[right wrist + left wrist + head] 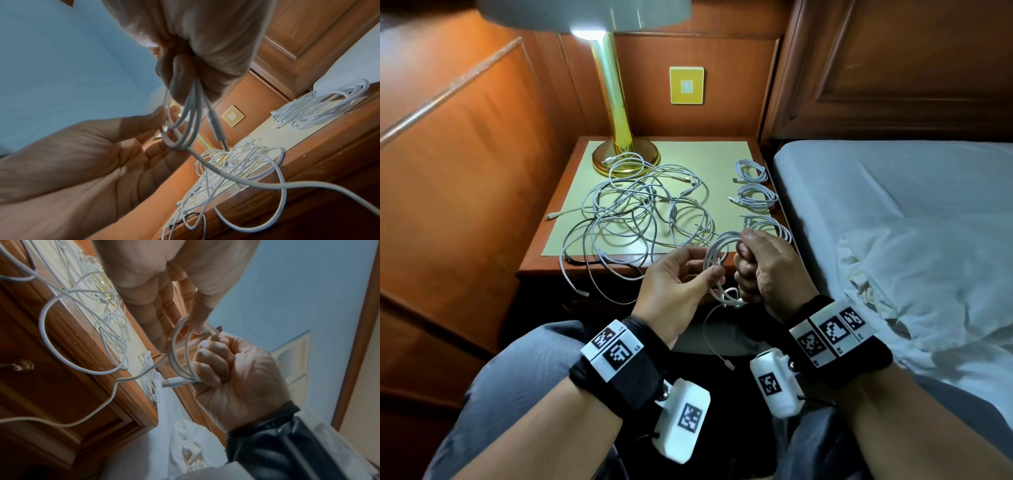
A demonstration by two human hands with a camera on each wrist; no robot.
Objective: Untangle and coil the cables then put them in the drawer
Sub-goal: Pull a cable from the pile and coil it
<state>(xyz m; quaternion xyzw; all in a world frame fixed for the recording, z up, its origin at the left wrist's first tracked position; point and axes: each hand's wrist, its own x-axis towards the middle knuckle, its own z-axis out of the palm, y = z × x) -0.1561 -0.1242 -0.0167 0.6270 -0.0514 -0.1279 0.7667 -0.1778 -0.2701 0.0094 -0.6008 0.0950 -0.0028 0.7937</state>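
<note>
cable coil [717,255] clenched in right hand [767,270] grip, left hand [674,284] pinching its loops.

White cables [640,205], gold lamp [616,113], grey bedsheet [893,192].

**Wood-panelled bedroom corner, lamp lit**

Reddish-brown wood panelling [465,144] covers the walls. A yellow switch plate [686,85] sits on the back panel. A brass lamp [616,113] with a pale shade stands lit at the bench's [709,154] far left corner. Beside it is a bed [893,192] with white sheets and a carved wooden headboard [914,61].
</note>
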